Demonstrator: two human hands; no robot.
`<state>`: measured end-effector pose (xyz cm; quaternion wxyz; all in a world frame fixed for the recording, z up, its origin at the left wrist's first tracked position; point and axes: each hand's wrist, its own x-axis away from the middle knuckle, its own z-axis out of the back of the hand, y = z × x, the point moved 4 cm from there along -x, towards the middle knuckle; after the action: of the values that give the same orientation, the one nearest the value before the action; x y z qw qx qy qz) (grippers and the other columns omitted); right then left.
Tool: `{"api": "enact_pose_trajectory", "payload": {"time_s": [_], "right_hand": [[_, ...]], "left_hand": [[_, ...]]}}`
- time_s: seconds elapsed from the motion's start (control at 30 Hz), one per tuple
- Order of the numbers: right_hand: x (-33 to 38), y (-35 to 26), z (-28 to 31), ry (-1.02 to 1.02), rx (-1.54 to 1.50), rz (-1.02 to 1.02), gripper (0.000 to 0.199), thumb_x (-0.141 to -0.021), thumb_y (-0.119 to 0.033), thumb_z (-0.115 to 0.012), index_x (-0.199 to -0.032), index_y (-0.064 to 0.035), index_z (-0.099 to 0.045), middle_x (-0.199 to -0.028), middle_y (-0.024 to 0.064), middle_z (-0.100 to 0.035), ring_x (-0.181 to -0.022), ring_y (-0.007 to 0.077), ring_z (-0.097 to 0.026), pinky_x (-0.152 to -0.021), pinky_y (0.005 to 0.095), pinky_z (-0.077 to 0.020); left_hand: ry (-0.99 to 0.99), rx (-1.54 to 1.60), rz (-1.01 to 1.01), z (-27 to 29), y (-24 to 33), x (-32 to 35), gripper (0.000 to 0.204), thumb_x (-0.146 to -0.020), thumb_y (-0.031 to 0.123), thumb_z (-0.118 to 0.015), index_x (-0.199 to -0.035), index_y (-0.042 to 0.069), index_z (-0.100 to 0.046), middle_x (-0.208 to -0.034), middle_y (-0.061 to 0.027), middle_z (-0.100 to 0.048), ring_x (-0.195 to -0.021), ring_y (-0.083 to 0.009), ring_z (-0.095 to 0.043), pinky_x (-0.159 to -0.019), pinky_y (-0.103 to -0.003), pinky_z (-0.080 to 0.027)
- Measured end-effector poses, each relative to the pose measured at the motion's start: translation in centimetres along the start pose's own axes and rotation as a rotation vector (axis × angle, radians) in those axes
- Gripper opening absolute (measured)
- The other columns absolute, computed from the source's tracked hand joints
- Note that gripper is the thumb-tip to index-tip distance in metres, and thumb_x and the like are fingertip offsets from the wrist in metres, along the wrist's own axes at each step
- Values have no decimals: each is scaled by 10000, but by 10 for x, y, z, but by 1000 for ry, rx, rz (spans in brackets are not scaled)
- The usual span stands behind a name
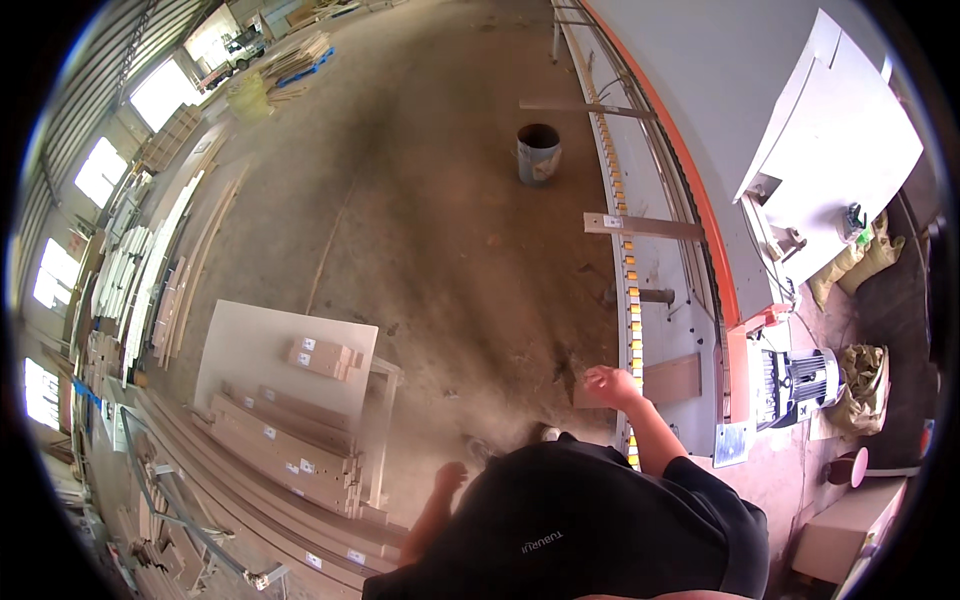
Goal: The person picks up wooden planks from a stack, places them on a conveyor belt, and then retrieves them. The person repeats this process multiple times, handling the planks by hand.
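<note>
My right hand (612, 386) reaches out over the near edge of a long machine bed, its fingers curled at the left end of a flat brown board (675, 379). The board lies crosswise on the bed, and its end sticks out past a row of yellow-and-white blocks (635, 325). How far the fingers wrap under the board is hidden. Low at my left side hangs my left hand (450, 478), seemingly with nothing in it, its fingers loose and partly in shade. Farther up the bed lie a second brown board (645, 226) and a third narrow one (585, 108), both crosswise.
A round metal drum (538, 155) stands on the floor left of the machine. To my left, a pale panel (250, 340) and stacked brown boards (285, 450) rest beside a wooden frame (383, 430). On the right are a motor (800, 385), sacks (862, 390) and a cardboard box (850, 530).
</note>
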<state>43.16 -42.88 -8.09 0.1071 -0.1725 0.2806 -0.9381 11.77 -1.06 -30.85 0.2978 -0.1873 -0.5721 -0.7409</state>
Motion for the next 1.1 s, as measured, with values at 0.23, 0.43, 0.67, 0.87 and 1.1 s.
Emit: {"api": "enact_pose_trajectory", "payload": {"time_s": [0.23,0.43,0.67,0.87,1.1], "right_hand": [[-45,68,70,263,51,-4,301,-885,-333,-664,-1121,-157,-728,-1053,76,-761,-952,342,-723,-866,445,-579],[-93,93,137,345,204,-84,525,-847,-265,-732,-1341,-161,-592,-1298,122,-660,-1187,341,-626,-994,451,-525],[-145,239,179,413,444,-23,699,-794,-98,-654,-1470,-96,-476,-1478,187,-519,-1358,375,-499,-1115,462,-444],[-133,240,166,179,642,-61,692,-759,-77,-774,-1400,-60,-517,-1392,184,-571,-1309,359,-537,-1118,438,-451],[-69,177,154,57,698,-115,742,-595,-148,-899,-1271,-170,-594,-1254,70,-650,-1184,323,-622,-974,442,-547]], "left_hand": [[51,-137,-5,-42,18,5,226,-967,187,-568,-1068,52,-718,-945,-123,-738,-882,-203,-731,-699,-353,-570],[-27,-413,-303,-7,-1,29,207,-954,164,-556,-1034,53,-710,-926,-99,-731,-791,-185,-717,-615,-332,-531],[-115,-405,-203,-34,15,43,165,-887,130,-596,-936,45,-729,-904,-110,-729,-815,-257,-720,-676,-388,-556],[13,-754,-309,-44,-43,33,152,-833,188,-625,-850,92,-741,-962,-146,-737,-983,-346,-683,-811,-459,-564],[87,-170,65,-26,20,42,270,-885,260,-667,-1075,90,-758,-974,-110,-761,-869,-278,-723,-810,-395,-571]]}}
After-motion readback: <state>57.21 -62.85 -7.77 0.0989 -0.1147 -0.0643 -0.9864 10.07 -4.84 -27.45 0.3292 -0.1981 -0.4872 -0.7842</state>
